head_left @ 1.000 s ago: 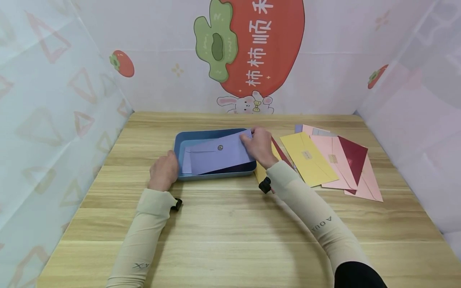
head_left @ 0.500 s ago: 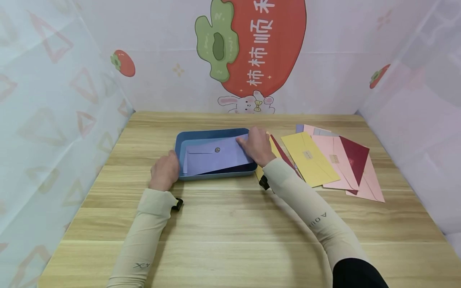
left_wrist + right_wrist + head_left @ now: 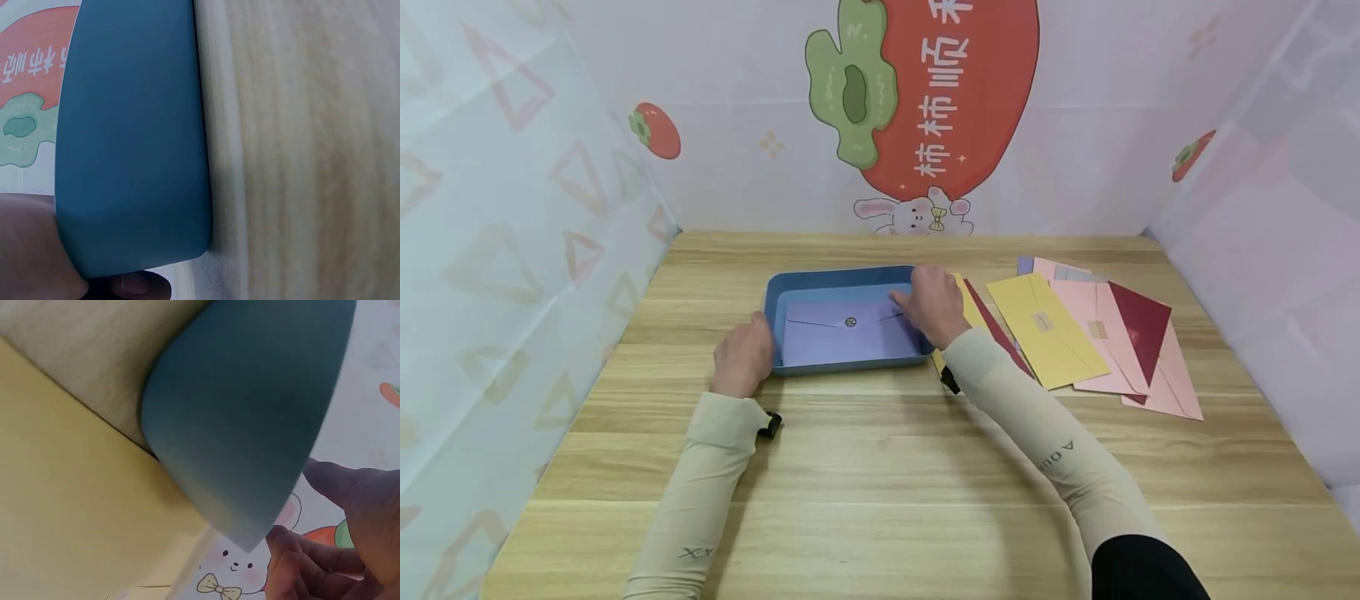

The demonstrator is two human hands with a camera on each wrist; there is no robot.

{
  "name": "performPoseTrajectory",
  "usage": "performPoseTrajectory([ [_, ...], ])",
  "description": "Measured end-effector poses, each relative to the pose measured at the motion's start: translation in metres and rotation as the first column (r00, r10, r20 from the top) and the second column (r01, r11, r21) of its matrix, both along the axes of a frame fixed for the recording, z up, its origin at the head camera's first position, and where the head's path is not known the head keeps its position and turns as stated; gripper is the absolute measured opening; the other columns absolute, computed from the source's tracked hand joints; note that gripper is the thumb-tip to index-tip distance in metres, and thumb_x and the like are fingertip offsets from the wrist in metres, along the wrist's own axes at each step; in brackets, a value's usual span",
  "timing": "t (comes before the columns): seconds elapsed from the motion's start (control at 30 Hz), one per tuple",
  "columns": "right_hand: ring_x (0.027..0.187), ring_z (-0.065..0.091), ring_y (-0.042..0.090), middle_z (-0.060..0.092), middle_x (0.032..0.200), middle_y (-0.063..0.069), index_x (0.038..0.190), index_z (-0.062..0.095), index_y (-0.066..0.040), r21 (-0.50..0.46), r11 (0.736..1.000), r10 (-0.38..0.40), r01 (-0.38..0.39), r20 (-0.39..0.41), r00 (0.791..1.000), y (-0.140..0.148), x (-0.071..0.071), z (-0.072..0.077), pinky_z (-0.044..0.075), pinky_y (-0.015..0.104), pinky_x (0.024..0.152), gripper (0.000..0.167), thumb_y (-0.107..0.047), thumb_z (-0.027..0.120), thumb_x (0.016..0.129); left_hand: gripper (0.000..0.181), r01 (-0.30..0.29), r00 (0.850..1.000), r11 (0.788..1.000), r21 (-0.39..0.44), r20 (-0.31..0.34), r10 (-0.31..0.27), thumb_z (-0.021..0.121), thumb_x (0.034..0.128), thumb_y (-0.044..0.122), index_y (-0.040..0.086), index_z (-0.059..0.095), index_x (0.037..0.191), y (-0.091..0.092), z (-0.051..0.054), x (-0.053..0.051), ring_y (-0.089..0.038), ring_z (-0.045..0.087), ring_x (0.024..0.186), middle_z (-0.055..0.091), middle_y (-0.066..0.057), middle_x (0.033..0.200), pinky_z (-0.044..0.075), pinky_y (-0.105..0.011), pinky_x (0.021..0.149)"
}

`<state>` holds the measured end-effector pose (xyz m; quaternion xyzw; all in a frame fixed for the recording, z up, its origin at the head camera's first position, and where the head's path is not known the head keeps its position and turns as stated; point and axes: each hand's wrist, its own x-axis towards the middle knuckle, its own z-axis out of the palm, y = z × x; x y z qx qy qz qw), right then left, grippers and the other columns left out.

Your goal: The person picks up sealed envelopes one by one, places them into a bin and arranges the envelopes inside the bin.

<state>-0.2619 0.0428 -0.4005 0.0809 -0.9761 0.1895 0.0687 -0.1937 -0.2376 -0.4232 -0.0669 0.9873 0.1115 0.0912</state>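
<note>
A lavender envelope with a round seal lies flat inside the blue tray. At the tray's left end, my left hand grips the rim; in the left wrist view its fingers wrap around the corner of the tray wall. My right hand is over the tray's right end, thumb out above the envelope and holding nothing. In the right wrist view the thumb is partly behind the tray's edge, and the other fingers are loosely bent outside it.
Right of the tray several envelopes overlap on the wooden table: a yellow envelope, a pink envelope, a dark red envelope and others. Another yellow envelope is partly under my right hand. Printed cloth walls surround the table.
The lavender envelope, earlier tilted with its right end raised in my right hand, has come down flat into the tray. My right hand has let it go. My left hand stays on the rim.
</note>
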Motion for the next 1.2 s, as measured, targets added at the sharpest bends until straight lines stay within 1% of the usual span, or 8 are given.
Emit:
performPoseTrajectory([
  [0.17, 0.051, 0.04, 0.017, 0.036, 0.063, 0.002, 0.1, 0.073, 0.0, -0.009, 1.0, 0.012, -0.011, 0.016, 1.0, 0.004, 0.002, 0.002, 0.031, 0.026, 0.048, 0.041, -0.04, 0.079, 0.096, 0.029, 0.001, 1.0, 1.0, 0.0, -0.005, -0.001, 0.036, 0.1084, 0.004, -0.011, 0.046, 0.131, 0.0, 0.0, 0.0, -0.048, 0.071, 0.099, 0.066, -0.037, 0.111, 0.059, -0.058, 0.077],
  [0.3, 0.05, 0.037, 0.016, 0.036, 0.067, 0.002, 0.122, 0.069, 0.001, -0.038, 0.999, 0.026, -0.025, 0.025, 0.999, 0.009, 0.006, 0.005, 0.03, 0.027, 0.048, 0.048, -0.039, 0.078, 0.096, 0.028, -0.001, 1.0, 1.0, 0.006, -0.007, 0.001, 0.034, 0.1085, 0.005, -0.01, 0.046, 0.129, 0.0, -0.001, 0.0, -0.049, 0.07, 0.101, 0.066, -0.037, 0.112, 0.058, -0.059, 0.078],
  [0.37, 0.051, 0.038, 0.017, 0.038, 0.068, 0.003, 0.122, 0.069, 0.002, -0.048, 0.998, 0.034, -0.033, 0.032, 0.999, 0.013, 0.008, 0.006, 0.031, 0.027, 0.049, 0.048, -0.038, 0.078, 0.097, 0.028, -0.003, 1.0, 1.0, 0.007, -0.007, 0.003, 0.034, 0.1086, 0.005, -0.01, 0.047, 0.128, 0.0, -0.001, 0.0, -0.049, 0.07, 0.1, 0.066, -0.037, 0.112, 0.058, -0.059, 0.078],
  [0.53, 0.062, 0.054, 0.024, 0.053, 0.071, 0.009, 0.095, 0.068, 0.001, -0.056, 0.998, 0.022, -0.019, 0.053, 0.998, 0.024, 0.014, 0.009, 0.04, 0.03, 0.055, 0.039, -0.037, 0.078, 0.097, 0.029, 0.0, 1.0, 1.0, 0.007, -0.004, 0.0, 0.035, 0.1087, 0.005, -0.01, 0.046, 0.131, 0.001, 0.0, 0.0, -0.048, 0.07, 0.099, 0.066, -0.037, 0.112, 0.059, -0.059, 0.078],
  [0.67, 0.065, 0.059, 0.024, 0.064, 0.079, 0.012, 0.094, 0.07, 0.001, -0.051, 0.999, 0.014, -0.013, 0.037, 0.999, 0.031, 0.017, 0.011, 0.043, 0.031, 0.056, 0.038, -0.036, 0.077, 0.098, 0.031, -0.001, 1.0, 1.0, 0.008, 0.003, 0.001, 0.034, 0.1091, 0.005, -0.011, 0.045, 0.134, 0.001, 0.0, 0.0, -0.047, 0.07, 0.098, 0.066, -0.037, 0.112, 0.059, -0.058, 0.078],
  [0.83, 0.067, 0.059, 0.024, 0.069, 0.088, 0.015, 0.1, 0.072, 0.004, -0.031, 0.999, 0.018, -0.017, 0.036, 0.999, 0.038, 0.02, 0.014, 0.044, 0.031, 0.056, 0.043, -0.039, 0.074, 0.1, 0.031, -0.001, 1.0, 1.0, 0.006, 0.008, 0.001, 0.035, 0.1093, 0.005, -0.012, 0.045, 0.134, 0.0, 0.0, 0.0, -0.046, 0.07, 0.098, 0.066, -0.037, 0.113, 0.059, -0.058, 0.078],
  [1.07, 0.078, 0.068, 0.031, 0.073, 0.119, 0.024, 0.123, 0.069, 0.008, -0.062, 0.998, 0.012, -0.006, 0.094, 0.995, 0.046, 0.028, 0.023, 0.053, 0.034, 0.06, 0.051, -0.037, 0.075, 0.099, 0.03, -0.005, 1.0, 1.0, 0.01, 0.009, 0.005, 0.036, 0.109, 0.005, -0.011, 0.046, 0.132, 0.001, 0.0, 0.0, -0.046, 0.07, 0.098, 0.066, -0.037, 0.112, 0.059, -0.058, 0.077],
  [1.2, 0.094, 0.073, 0.037, 0.071, 0.128, 0.027, 0.127, 0.066, 0.009, -0.076, 0.997, 0.012, -0.005, 0.093, 0.996, 0.055, 0.033, 0.026, 0.062, 0.043, 0.075, 0.055, -0.036, 0.076, 0.098, 0.03, -0.005, 1.0, 1.0, 0.01, 0.006, 0.005, 0.036, 0.1092, 0.005, -0.011, 0.046, 0.132, 0.001, 0.0, 0.0, -0.046, 0.07, 0.098, 0.066, -0.037, 0.113, 0.059, -0.058, 0.077],
])
